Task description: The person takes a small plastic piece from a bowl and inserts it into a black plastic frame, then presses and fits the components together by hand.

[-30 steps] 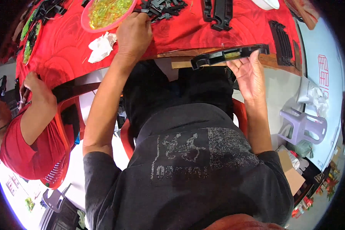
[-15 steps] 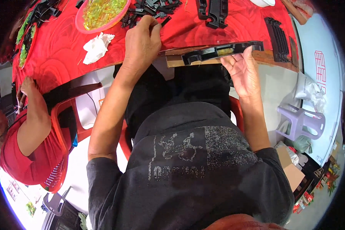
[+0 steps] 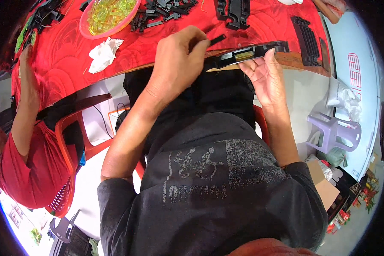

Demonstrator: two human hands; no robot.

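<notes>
A table draped in a red patterned cloth [image 3: 64, 64] fills the top of the view, strewn with parts, above a pale floor where a lilac plastic stool [image 3: 335, 132] stands off to the right. The person in a dark printed shirt sits at the table's near edge. Their left hand [image 3: 177, 64] is closed around a small flat black plastic strip [image 3: 216, 40], pinched between thumb and fingertips, its free end pointing up and right just above a long black plastic frame with a yellow-green insert [image 3: 247, 53]. That frame lies along the table's near edge, and the right hand [image 3: 264, 77] supports it from below with open palm and fingers spread, fingertips touching its underside rather than wrapped round it. Beyond the left hand lies a heap of small black plastic clips [image 3: 162, 10]; to its left sits a pink round tray of translucent yellow-green pieces [image 3: 109, 15], and nearer the edge a crumpled white tissue [image 3: 102, 53]. Two black ribbed plastic blocks [image 3: 232, 8] rest further right, and a long black slotted panel [image 3: 306, 34] lies near the right end of the cloth. At far left, another person in a red shirt [image 3: 27, 170], seated in a red plastic chair [image 3: 68, 141], reaches an arm up to the table.
</notes>
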